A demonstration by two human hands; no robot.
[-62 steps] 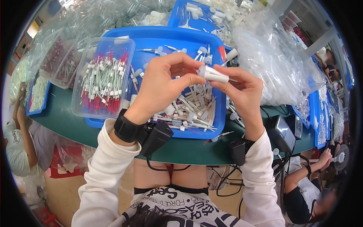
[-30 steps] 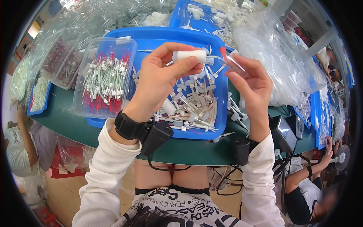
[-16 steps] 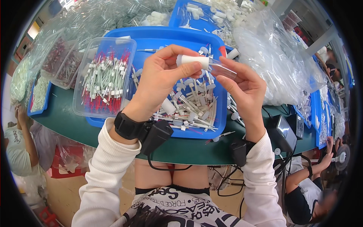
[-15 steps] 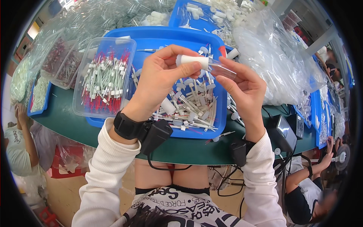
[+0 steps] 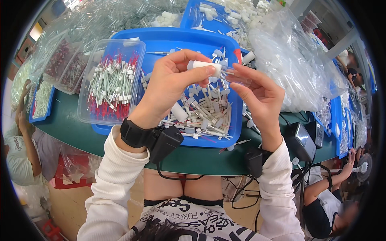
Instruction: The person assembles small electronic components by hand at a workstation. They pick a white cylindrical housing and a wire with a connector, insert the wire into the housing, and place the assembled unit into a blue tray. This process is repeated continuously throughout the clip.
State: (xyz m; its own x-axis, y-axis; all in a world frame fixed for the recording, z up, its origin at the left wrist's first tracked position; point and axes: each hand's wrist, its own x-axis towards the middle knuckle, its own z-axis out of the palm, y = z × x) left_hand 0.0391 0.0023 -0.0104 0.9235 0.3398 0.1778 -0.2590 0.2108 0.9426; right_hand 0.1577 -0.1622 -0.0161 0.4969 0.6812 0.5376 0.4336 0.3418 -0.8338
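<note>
Above the blue tray (image 5: 169,36), my left hand (image 5: 167,82) pinches a white plastic cylinder (image 5: 206,69) between thumb and fingers. The cylinder lies sideways, with a pale cap at its left end. A clear plastic tube (image 5: 238,77) is at its right end, held by the thumb and fingers of my right hand (image 5: 259,86). How far the tube sits over the cylinder is hard to make out. Below my hands, many white stick-like parts with pale round caps (image 5: 209,108) lie heaped in the tray, and another white cylinder (image 5: 179,112) rests among them.
Left of the tray stands a clear box (image 5: 83,108) of grey-white wired parts with red ends. Clear plastic bags (image 5: 285,60) pile up at the right. A black device (image 5: 301,142) with cables sits on the green table (image 5: 201,158). Other people work at both sides.
My right hand has shifted slightly right and down with the clear tube. The left hand keeps its hold on the white cylinder, nearly unmoved. At far left, a person's arm has risen.
</note>
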